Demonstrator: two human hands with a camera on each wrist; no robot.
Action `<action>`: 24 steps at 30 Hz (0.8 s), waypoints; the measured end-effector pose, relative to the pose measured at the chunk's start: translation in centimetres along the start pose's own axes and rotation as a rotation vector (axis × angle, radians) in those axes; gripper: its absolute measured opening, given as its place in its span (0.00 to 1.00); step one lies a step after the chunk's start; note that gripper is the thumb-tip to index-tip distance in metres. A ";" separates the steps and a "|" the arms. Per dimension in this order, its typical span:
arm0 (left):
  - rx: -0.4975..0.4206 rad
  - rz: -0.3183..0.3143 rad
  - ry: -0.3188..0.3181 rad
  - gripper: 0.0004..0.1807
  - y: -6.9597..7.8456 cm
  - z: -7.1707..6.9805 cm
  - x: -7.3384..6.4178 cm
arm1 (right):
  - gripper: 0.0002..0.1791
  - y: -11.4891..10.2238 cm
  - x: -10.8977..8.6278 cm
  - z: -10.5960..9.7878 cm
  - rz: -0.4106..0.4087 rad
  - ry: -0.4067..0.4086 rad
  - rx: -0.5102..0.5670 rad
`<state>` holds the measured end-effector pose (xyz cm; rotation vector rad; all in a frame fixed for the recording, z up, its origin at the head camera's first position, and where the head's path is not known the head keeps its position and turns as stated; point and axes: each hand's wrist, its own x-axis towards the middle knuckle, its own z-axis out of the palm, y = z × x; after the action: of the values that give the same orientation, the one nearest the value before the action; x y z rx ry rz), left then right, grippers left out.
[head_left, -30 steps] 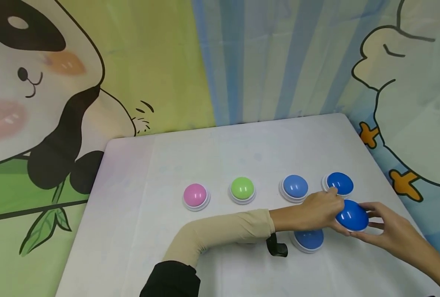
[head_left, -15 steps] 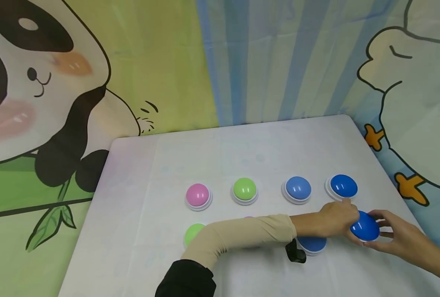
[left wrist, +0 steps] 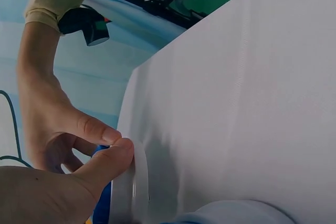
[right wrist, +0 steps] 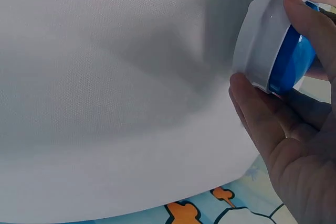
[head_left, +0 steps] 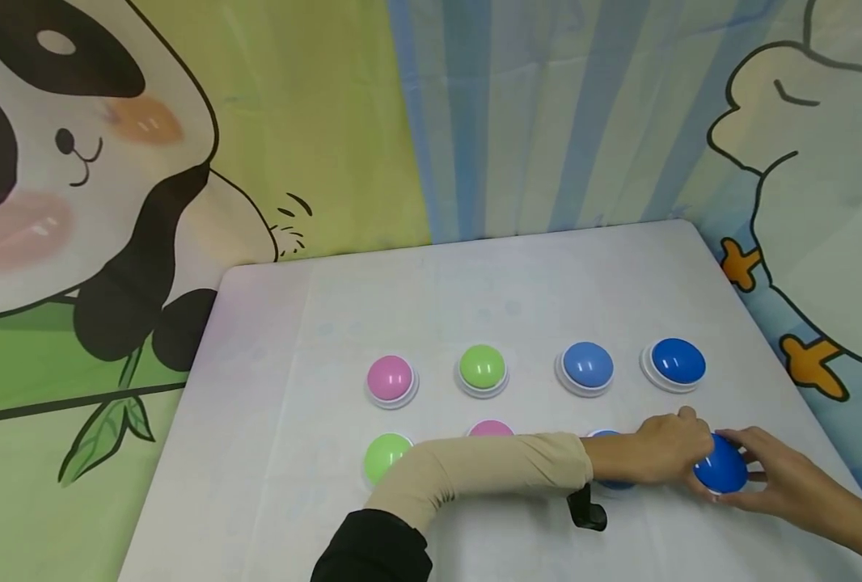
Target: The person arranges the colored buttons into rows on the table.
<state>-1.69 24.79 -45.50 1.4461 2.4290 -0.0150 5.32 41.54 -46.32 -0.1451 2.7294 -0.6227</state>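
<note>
A domed blue push button (head_left: 722, 466) with a white base is held between both hands at the right side of the table. My left hand (head_left: 669, 447) reaches across from the left and pinches the button's near-left rim. From the right, my right hand (head_left: 783, 473) grips it with thumb and spread fingers. In the left wrist view the two thumbs meet at the white base (left wrist: 128, 187). The right wrist view shows the button tilted on edge, its white base (right wrist: 260, 40) facing the tabletop and casting a shadow there.
Behind stand a pink button (head_left: 390, 378), a green button (head_left: 482, 367), a lighter blue button (head_left: 587, 365) and a dark blue button (head_left: 678, 361). Nearer are another green button (head_left: 386, 457) and, partly hidden by the left arm, a pink button (head_left: 491, 428) and a blue button (head_left: 615, 485). White table (head_left: 547, 299).
Both hands and the held blue button have moved toward the near right, away from the dark blue button in the back row. The left sleeve shifted right, uncovering a front green and pink button.
</note>
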 end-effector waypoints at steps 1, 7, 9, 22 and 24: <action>-0.008 0.005 0.002 0.42 0.0 0.2 0.0 | 0.52 0.0 0.0 0.0 0.002 -0.005 -0.003; 0.034 -0.020 0.001 0.43 0.4 1.1 0.1 | 0.49 0.1 0.3 0.7 -0.038 -0.003 -0.025; 0.078 -0.029 -0.002 0.43 0.6 1.4 0.1 | 0.48 0.1 0.3 1.0 -0.056 -0.003 -0.023; 0.208 -0.043 0.039 0.45 0.6 2.1 0.2 | 0.50 0.3 1.2 0.8 -0.086 -0.019 -0.114; 0.200 -0.032 0.033 0.48 0.6 2.1 0.0 | 0.52 0.4 1.1 0.9 -0.076 -0.047 -0.106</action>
<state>-0.65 24.73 -47.39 1.4996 2.5381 -0.2507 4.59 41.35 -47.63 -0.2871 2.7221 -0.4890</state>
